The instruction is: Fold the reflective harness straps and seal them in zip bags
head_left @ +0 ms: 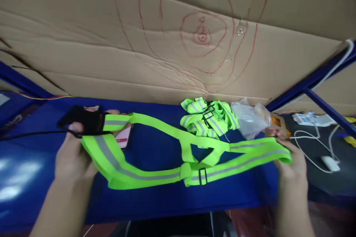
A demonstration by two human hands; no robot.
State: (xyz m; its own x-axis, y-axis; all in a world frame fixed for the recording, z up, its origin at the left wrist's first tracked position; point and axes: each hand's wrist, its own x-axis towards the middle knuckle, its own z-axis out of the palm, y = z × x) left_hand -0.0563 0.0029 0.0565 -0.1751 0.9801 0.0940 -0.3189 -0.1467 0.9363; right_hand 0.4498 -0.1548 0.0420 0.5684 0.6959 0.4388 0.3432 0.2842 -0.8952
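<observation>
Head view showed the left hand (72, 152) closed on one end of a green vest (191, 155) at the left of the frame. The right hand (290, 161) gripped the other end at the right, the vest stretched across the blue table (155, 200) between them.

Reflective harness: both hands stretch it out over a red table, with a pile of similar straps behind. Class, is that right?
No: the head view shows a blue table, not red. The left hand and right hand do stretch the harness, with the pile behind.

Left hand (72, 155) and right hand (290, 159) stretch a neon reflective harness (191, 163) over the blue table (155, 196).
</observation>
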